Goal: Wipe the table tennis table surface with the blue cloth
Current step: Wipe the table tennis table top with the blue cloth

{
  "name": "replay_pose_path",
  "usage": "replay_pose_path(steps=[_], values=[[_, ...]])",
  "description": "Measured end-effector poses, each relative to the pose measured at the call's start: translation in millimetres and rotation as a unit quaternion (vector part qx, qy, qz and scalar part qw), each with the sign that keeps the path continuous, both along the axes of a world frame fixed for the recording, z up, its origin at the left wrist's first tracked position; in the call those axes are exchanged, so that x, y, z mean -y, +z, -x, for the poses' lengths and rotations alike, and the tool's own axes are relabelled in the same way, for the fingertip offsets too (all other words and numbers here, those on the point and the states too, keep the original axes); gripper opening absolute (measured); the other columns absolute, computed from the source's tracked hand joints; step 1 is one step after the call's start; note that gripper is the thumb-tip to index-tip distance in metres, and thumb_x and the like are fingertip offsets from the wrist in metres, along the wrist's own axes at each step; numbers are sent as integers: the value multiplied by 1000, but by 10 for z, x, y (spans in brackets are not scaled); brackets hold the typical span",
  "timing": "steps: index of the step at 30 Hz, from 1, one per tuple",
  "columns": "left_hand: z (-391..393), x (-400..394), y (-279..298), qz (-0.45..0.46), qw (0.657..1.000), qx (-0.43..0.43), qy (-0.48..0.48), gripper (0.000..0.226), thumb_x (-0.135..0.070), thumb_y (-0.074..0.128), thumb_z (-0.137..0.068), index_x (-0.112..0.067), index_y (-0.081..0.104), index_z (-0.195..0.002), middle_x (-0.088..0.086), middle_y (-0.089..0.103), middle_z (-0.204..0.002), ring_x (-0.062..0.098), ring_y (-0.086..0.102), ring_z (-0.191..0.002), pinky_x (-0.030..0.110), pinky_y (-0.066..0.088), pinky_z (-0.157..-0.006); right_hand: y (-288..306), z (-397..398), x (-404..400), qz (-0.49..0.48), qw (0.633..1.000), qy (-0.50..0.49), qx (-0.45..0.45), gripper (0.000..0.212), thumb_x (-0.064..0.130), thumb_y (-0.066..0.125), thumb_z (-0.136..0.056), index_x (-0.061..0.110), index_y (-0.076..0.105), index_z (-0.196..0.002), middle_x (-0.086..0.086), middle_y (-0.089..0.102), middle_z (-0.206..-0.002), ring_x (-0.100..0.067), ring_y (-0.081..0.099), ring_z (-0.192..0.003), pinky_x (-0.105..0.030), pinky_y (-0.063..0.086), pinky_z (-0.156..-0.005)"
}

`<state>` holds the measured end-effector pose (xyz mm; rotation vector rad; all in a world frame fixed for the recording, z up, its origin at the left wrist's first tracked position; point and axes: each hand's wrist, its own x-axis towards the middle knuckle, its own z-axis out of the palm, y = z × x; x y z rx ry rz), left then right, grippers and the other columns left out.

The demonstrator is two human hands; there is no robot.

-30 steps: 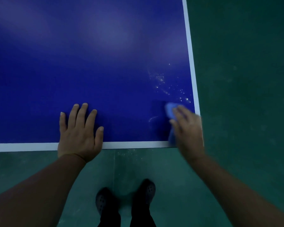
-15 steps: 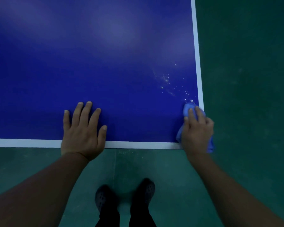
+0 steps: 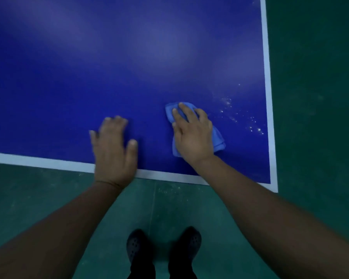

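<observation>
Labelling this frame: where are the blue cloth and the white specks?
blue cloth [image 3: 218, 140]: head view, bunched end right of the right hand.
white specks [image 3: 228, 102]: head view, densest cluster near the table's right edge.

The middle of the blue cloth [image 3: 218, 137] is hidden under the right hand [image 3: 192, 135]. The left hand [image 3: 114, 146] is blurred. The surface [image 3: 129, 67] is cut off at the far and left edges.

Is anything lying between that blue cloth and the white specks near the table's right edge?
Nothing visible. Only bare blue table lies between the blue cloth under the right hand and the white specks.
</observation>
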<state>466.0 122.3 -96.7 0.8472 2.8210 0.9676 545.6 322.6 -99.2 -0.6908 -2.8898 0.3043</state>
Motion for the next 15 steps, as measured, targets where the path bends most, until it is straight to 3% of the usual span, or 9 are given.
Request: replay_pose_path(steps=[1, 3, 6, 8, 12, 13, 15], values=[[86, 118, 28, -30, 998, 0, 52, 57, -36, 38, -95, -5, 46, -141, 16, 45, -148, 33, 30, -145, 55, 3, -120, -1, 21, 160, -8, 999, 37, -9, 48, 35, 35, -96, 21, 62, -134, -1, 53, -146, -39, 49, -120, -47, 48, -85], [201, 436, 75, -8, 995, -23, 95, 54, -29, 42, -93, -3, 47, -139, 18, 46, -147, 36, 30, -144, 53, 2, -119, -5, -120, 484, -28, 983, 177, -24, 46, 29, 41, -92, 21, 64, -130, -2, 56, -142, -40, 54, -113, -43, 48, -78], [234, 714, 101, 65, 996, -53, 11, 53, -30, 41, -92, -1, 51, -135, 20, 48, -145, 38, 33, -142, 55, 5, -120, -34, -651, 321, -37, 946, 319, 34, 52, 21, 42, -86, 26, 55, -136, 0, 52, -146, -36, 55, -118, -43, 44, -85], [216, 687, 68, 90, 992, -59, -57, 53, -32, 39, -93, -1, 52, -135, 20, 48, -145, 37, 34, -142, 54, 8, -121, -54, -977, -133, -67, 962, 263, 42, 51, 21, 39, -88, 27, 47, -138, -2, 51, -148, -35, 52, -121, -49, 48, -87], [108, 563, -12, 108, 985, -53, -120, 53, -33, 36, -98, -2, 52, -137, 19, 44, -149, 36, 31, -144, 45, 4, -124, 34, -1041, -265, -45, 998, 19, 38, 43, 28, 39, -99, 18, 60, -135, -3, 52, -146, -39, 43, -127, -50, 45, -90], [84, 546, -20, 106, 986, -52, -116, 53, -33, 36, -98, -2, 52, -137, 19, 44, -149, 36, 31, -144, 45, 3, -125, 9, -887, -77, -55, 998, 4, 26, 44, 27, 39, -97, 16, 62, -133, -6, 54, -144, -40, 42, -130, -48, 42, -92], [44, 514, -9, 104, 989, -54, -92, 52, -33, 36, -97, -3, 54, -135, 18, 45, -148, 35, 31, -144, 49, 5, -124, -65, -642, 319, -65, 995, 69, 15, 46, 24, 41, -93, 16, 61, -134, -7, 54, -145, -38, 41, -133, -45, 36, -94]])
